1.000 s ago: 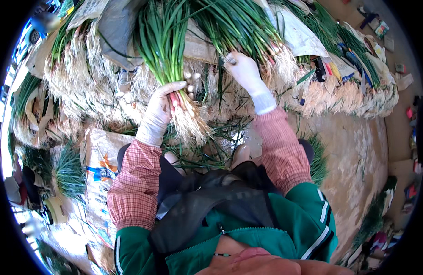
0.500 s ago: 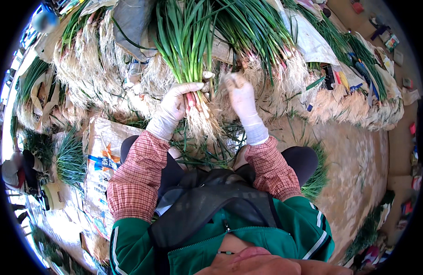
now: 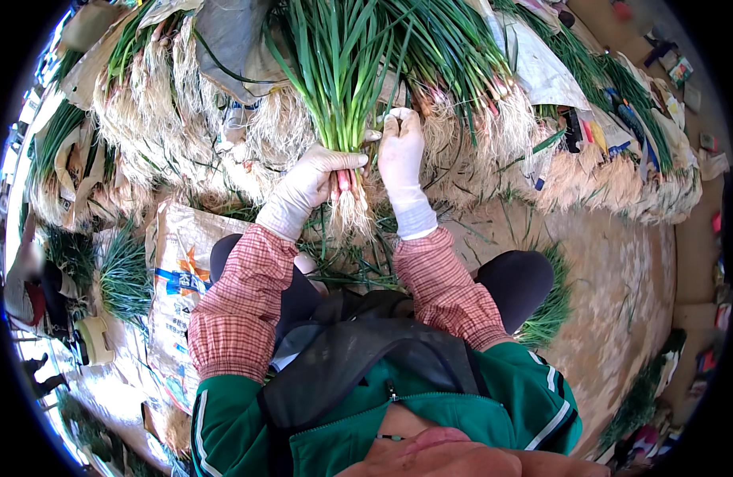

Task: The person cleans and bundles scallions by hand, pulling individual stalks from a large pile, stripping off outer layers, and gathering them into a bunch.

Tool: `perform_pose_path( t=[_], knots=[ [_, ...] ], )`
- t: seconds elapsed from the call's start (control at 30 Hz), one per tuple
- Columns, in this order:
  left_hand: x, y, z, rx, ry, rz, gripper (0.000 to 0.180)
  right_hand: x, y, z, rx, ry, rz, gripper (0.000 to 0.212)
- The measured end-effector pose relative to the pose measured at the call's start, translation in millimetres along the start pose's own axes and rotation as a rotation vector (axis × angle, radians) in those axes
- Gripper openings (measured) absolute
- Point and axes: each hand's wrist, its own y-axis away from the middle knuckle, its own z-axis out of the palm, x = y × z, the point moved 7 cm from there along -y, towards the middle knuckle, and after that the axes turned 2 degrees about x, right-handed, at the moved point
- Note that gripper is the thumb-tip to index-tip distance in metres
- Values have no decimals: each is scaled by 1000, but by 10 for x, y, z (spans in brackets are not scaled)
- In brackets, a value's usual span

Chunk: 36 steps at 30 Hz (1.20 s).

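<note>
My left hand [image 3: 315,176], in a white glove, is closed around a bunch of green onions [image 3: 342,95] just above their pinkish-white bulbs. The green leaves point away from me, and pale roots [image 3: 352,219] hang below the grip. Close by on the right is my right hand [image 3: 401,143], also gloved, with its fingers curled into a pinch beside the stalks. A thin leaf runs down toward those fingertips, but what they hold, if anything, is too small to make out.
Long rows of green onions with stringy roots [image 3: 477,103] lie ahead on both sides, partly under pale sheets [image 3: 545,63]. A printed white sack [image 3: 179,278] lies left of my knee. Loose leaves litter the ground between my feet. Another person [image 3: 36,286] is at the far left.
My right hand has moved left, closer to the bunch, and its fingers are now pinched. The left hand and the bunch have shifted slightly right, with the roots swung more upright.
</note>
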Motion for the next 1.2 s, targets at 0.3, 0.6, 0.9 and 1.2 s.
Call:
perform_pose_path(
  t=[0.3,0.6,0.9,1.2],
  knots=[
    [4,-11,-38,-78,34,-8,40,141,-114,99,-325,160,93,13],
    [-14,5,-262,-54,138,81,29,526,160,-268,-538,655,-57,34],
    [121,45,1,-112,153,75,23,-231,22,-915,-517,-84,183,27],
    [670,107,-78,-186,92,410,32,867,731,-4914,108,1093,135,22]
  ],
)
